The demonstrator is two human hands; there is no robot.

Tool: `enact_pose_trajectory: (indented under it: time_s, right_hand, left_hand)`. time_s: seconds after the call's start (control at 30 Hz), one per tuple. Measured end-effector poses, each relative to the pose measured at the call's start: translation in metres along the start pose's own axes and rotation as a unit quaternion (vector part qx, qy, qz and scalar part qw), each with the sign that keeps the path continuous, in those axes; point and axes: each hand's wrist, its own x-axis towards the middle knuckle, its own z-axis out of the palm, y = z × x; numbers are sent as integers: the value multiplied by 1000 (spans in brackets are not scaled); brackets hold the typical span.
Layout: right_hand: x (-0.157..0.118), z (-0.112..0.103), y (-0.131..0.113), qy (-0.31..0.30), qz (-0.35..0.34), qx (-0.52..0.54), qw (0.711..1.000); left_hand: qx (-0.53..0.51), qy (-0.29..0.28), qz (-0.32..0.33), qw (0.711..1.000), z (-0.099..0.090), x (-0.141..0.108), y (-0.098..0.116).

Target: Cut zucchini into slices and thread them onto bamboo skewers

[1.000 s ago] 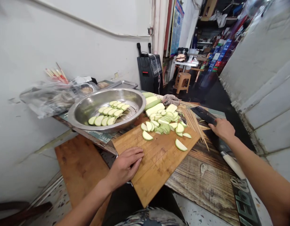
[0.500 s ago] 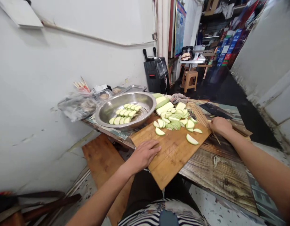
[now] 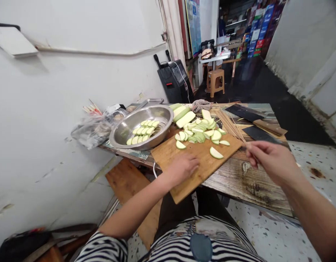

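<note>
My left hand (image 3: 184, 168) lies over the wooden cutting board (image 3: 170, 155), fingers loosely spread and slightly blurred, holding nothing. At the board's right corner my right hand (image 3: 268, 157) pinches the end of a thin wooden skewer, beside a loose bundle of skewers (image 3: 229, 124). Pale green-edged vegetable slices (image 3: 199, 134) are heaped at the back of the board, with a single slice (image 3: 216, 153) lying apart in front. On the left, a steel basin (image 3: 168, 125) holds skewered slices (image 3: 143, 131). Larger peeled pieces (image 3: 186, 119) sit behind the board.
A cleaver (image 3: 246, 112) and another dark blade (image 3: 260, 134) lie on the table (image 3: 255, 182) at the right. Plastic bags (image 3: 91, 129) are beside the basin, near the wall. A grey cloth (image 3: 201, 105) lies at the back; a black speaker (image 3: 175, 80) stands behind the table.
My left hand has moved right, from the board's left edge onto its middle. My right hand has drawn back from the skewer bundle toward me, uncovering the second dark blade. The view has shifted.
</note>
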Motion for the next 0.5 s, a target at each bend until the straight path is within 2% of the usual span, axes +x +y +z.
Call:
enact_pose_trajectory:
  time_s: [0.07,0.13,0.17,0.27,0.33,0.4,0.5]
  right_hand:
    - [-35,5,5,-20,1,106,994]
    - [-66,11,13,-62,65,302,949]
    - [-78,14,17,-70,85,354,929]
    - [-101,23,29,-89,102,417,899]
    - [-107,29,35,-94,101,409,902]
    - [-108,34,38,-75,99,374,919]
    - [-107,41,37,-36,75,305,949]
  left_hand:
    - [21,-5,31,999,5,25,15]
    - [46,-16,63,997,11,48,22]
    - [54,-27,77,995,13,58,23]
    - [69,-65,98,991,17,80,19]
    - [75,-82,113,987,17,90,14]
    - [63,-87,117,987,15,94,8]
    - [11,-64,84,994,15,92,0]
